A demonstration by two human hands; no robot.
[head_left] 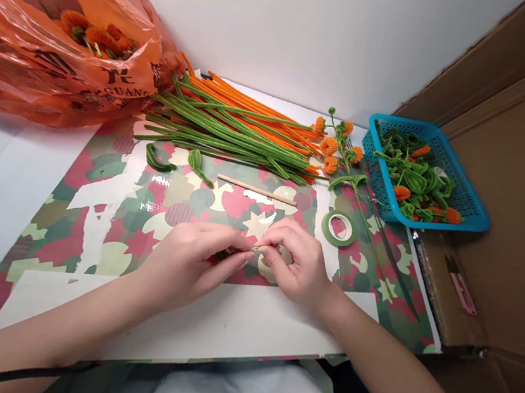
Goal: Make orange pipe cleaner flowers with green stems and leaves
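Head view, left hand (187,264), right hand (295,264), pinching green pipe cleaner (255,248)

Bright even light, soft shadows, glare on orange bag (62,38), wide-angle bending at edges, sharp focus

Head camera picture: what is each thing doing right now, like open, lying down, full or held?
left hand: pinching a small green piece
right hand: pinching the same piece
orange bag: lying open, orange flowers inside
pipe cleaners: lying in a pile
wooden stick: lying flat
green tape roll: lying flat
blue basket: holding green and orange pieces
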